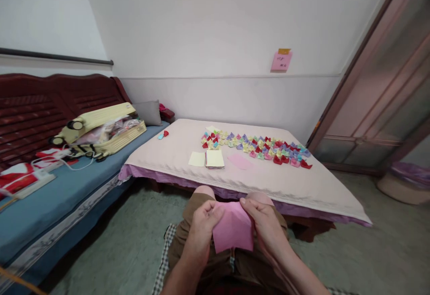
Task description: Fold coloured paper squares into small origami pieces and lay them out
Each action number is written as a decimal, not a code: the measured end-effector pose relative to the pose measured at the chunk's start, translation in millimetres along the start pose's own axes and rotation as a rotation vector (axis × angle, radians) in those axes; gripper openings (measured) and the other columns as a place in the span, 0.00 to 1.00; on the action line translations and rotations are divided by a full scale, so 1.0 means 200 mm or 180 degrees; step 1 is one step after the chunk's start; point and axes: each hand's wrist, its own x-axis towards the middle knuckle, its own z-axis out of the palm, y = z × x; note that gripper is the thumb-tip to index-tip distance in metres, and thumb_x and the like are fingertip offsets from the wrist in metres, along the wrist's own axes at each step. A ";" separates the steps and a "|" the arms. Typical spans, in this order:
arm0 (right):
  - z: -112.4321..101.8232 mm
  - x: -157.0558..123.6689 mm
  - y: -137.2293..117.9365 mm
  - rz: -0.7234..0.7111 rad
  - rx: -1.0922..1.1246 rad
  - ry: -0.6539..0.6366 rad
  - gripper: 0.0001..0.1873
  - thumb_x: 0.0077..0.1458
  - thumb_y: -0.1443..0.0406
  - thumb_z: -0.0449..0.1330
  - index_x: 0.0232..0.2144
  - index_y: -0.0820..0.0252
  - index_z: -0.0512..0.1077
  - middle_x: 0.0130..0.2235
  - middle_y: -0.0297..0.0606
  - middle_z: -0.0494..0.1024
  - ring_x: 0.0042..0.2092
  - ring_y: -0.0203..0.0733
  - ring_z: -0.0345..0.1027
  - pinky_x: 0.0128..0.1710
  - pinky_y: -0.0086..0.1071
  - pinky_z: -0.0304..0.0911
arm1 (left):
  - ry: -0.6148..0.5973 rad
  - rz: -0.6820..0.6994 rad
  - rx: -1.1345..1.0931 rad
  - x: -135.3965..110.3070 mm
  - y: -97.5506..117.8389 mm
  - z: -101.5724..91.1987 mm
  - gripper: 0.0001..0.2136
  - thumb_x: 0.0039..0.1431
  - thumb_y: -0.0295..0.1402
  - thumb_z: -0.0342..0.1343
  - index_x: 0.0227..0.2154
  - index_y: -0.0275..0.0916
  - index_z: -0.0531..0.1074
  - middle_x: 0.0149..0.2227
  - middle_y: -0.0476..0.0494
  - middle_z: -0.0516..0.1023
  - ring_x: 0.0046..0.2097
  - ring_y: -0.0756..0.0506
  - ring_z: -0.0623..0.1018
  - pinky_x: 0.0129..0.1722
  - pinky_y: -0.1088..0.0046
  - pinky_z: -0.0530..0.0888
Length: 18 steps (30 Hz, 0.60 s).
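A pink sheet of paper [233, 230] is stretched between my two hands above my lap, with faint creases across it. My left hand [203, 225] pinches its left upper edge between thumb and fingers. At the upper right corner, my right hand [264, 219] grips the same sheet. Beyond my knees, on the cloth-covered low table, lie a stack of coloured paper [215, 158] with a yellow sheet on top, a loose yellow sheet [197, 159] beside it, and a flat pink sheet [240, 161]. Behind them stand rows of small folded paper pieces [257, 146] in several colours.
The table cover [278, 192] has a purple layer under it. To the left, an open yellow suitcase [107, 133] rests on a blue-cushioned wooden bench [83, 178]. A pink note [281, 61] is stuck to the wall. A lined bin [405, 183] stands at right.
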 end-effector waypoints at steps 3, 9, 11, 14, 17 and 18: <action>-0.01 0.00 -0.01 -0.0025 -0.0031 -0.0047 0.24 0.48 0.54 0.64 0.13 0.59 0.59 0.17 0.26 0.56 0.22 0.32 0.44 0.23 0.29 0.42 | -0.0073 -0.0109 -0.0024 -0.01 -0.01 0.00 0.13 0.46 0.38 0.66 0.29 0.31 0.77 0.26 0.46 0.76 0.27 0.50 0.69 0.28 0.75 0.64; -0.03 -0.01 -0.02 0.0114 -0.0062 -0.0243 0.20 0.51 0.54 0.62 0.16 0.60 0.66 0.19 0.28 0.64 0.22 0.33 0.52 0.23 0.28 0.48 | 0.0032 -0.0133 -0.0206 -0.01 -0.02 0.00 0.11 0.50 0.36 0.63 0.31 0.32 0.78 0.27 0.44 0.77 0.29 0.48 0.73 0.32 0.72 0.68; -0.04 -0.01 -0.02 0.0073 -0.0076 -0.0238 0.15 0.51 0.55 0.63 0.21 0.60 0.71 0.21 0.29 0.68 0.23 0.34 0.56 0.24 0.28 0.51 | 0.0082 -0.0125 -0.0310 -0.01 -0.01 0.01 0.11 0.49 0.35 0.64 0.33 0.32 0.78 0.27 0.44 0.78 0.29 0.48 0.74 0.32 0.73 0.68; -0.09 -0.02 -0.02 -0.0136 -0.0235 -0.0304 0.15 0.53 0.57 0.62 0.42 0.55 0.74 0.25 0.29 0.72 0.27 0.37 0.62 0.27 0.27 0.56 | 0.0172 -0.0106 -0.0435 0.00 0.00 0.00 0.12 0.49 0.35 0.64 0.35 0.32 0.78 0.28 0.43 0.79 0.30 0.48 0.75 0.33 0.73 0.70; -0.16 -0.06 -0.01 -0.0480 -0.0618 -0.0677 0.23 0.56 0.58 0.60 0.54 0.50 0.69 0.32 0.34 0.78 0.33 0.41 0.69 0.35 0.32 0.63 | 0.0244 -0.0116 -0.0515 0.01 0.00 0.00 0.13 0.49 0.35 0.64 0.35 0.32 0.77 0.30 0.42 0.80 0.32 0.46 0.77 0.34 0.72 0.71; -0.18 -0.08 -0.01 -0.0555 -0.0793 -0.0833 0.21 0.56 0.59 0.60 0.53 0.50 0.71 0.37 0.36 0.80 0.38 0.43 0.71 0.40 0.35 0.64 | 0.0258 -0.0129 -0.0532 0.01 0.00 -0.01 0.13 0.49 0.36 0.64 0.36 0.32 0.77 0.30 0.41 0.80 0.32 0.46 0.77 0.34 0.72 0.72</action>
